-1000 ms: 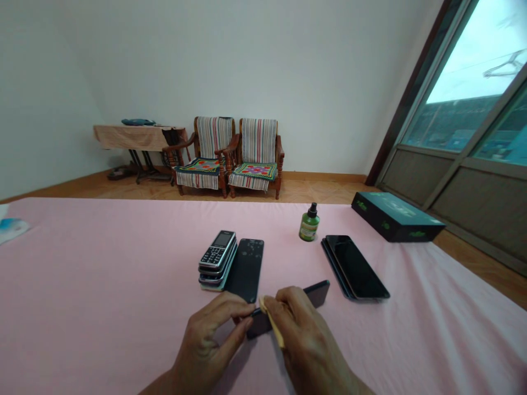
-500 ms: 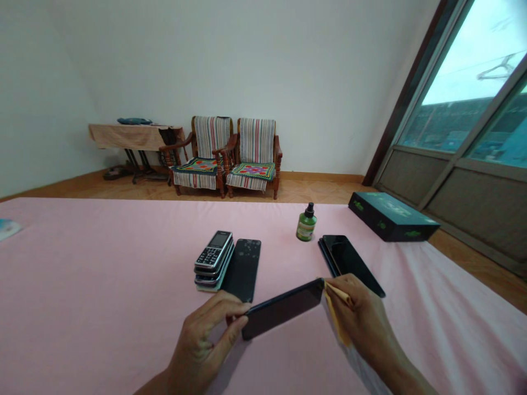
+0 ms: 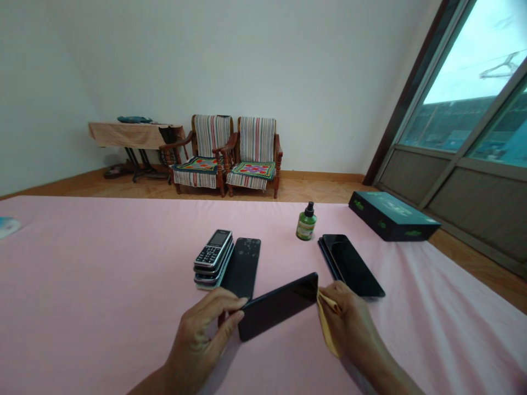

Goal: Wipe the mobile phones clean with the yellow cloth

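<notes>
Between my hands a dark smartphone (image 3: 279, 307) is held up on its long edge, tilted, its right end higher than the left. My left hand (image 3: 206, 329) pinches its left end between thumb and fingers. A yellow cloth (image 3: 328, 329) is gripped in my right hand (image 3: 349, 321), pressed against the phone's right end. Just beyond the left hand lies a black phone (image 3: 242, 266), flat on the pink sheet. Beside it stands a stack of phones with a keypad phone (image 3: 214, 249) on top. Past the right hand lie stacked black smartphones (image 3: 354, 266).
A small green bottle (image 3: 306, 224) with a black cap stands behind the phones. At the back right sits a dark box (image 3: 393, 216). The pink sheet (image 3: 102, 285) covers the surface. Two wooden chairs (image 3: 253, 153) and a cloth-covered table (image 3: 123, 135) are by the far wall.
The held phone has shifted slightly left and its screen faces me more. My right hand with the cloth has moved a little left and down along the phone's right end.
</notes>
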A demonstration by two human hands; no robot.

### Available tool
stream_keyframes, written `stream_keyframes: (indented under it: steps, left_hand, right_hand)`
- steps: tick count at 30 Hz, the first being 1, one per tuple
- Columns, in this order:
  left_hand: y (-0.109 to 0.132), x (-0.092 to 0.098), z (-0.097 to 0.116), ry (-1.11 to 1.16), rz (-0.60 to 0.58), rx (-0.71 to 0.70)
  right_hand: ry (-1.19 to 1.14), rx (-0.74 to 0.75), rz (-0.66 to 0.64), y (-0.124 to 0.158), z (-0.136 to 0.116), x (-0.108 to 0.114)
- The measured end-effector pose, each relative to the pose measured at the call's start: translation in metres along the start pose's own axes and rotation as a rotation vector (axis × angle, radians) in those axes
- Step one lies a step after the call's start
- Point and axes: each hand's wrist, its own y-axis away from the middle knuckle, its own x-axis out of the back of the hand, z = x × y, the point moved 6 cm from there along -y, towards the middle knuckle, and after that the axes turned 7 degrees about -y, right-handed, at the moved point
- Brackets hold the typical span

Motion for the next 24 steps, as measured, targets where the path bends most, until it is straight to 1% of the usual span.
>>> stream_keyframes:
  steps: [3,6,9,12,15,18,21,24]
  left_hand:
    - [0.001,0.0,-0.001,0.015,-0.013,0.002]
    - [0.001,0.0,0.001,0.026,-0.056,-0.029]
    - [0.0,0.0,0.004,0.012,-0.108,-0.073]
    - [-0.001,0.002,0.007,-0.008,-0.127,-0.115]
    - [-0.003,0.003,0.007,-0.008,-0.153,-0.132]
    - [-0.005,0.004,0.006,0.009,-0.202,-0.15]
    - [-0.006,0.003,0.005,0.044,-0.257,-0.165]
    - [-0.005,-0.001,0.004,0.081,-0.286,-0.192]
  right_hand:
    - [0.071,0.012,-0.017,0.001,0.003,-0.005]
    - [0.019,-0.007,-0.006,-0.001,0.003,-0.001]
    - [-0.134,-0.083,0.045,-0.004,0.005,0.008]
    - [-0.37,-0.244,0.056,-0.006,0.012,0.013]
    - [-0.624,-0.421,-0.006,-0.002,0.014,0.009]
    - [-0.747,-0.523,-0.065,0.002,0.011,0.008]
    - [-0.718,-0.495,-0.141,0.002,0.004,0.011]
    - [-0.662,-0.451,-0.287,0.004,-0.001,0.009]
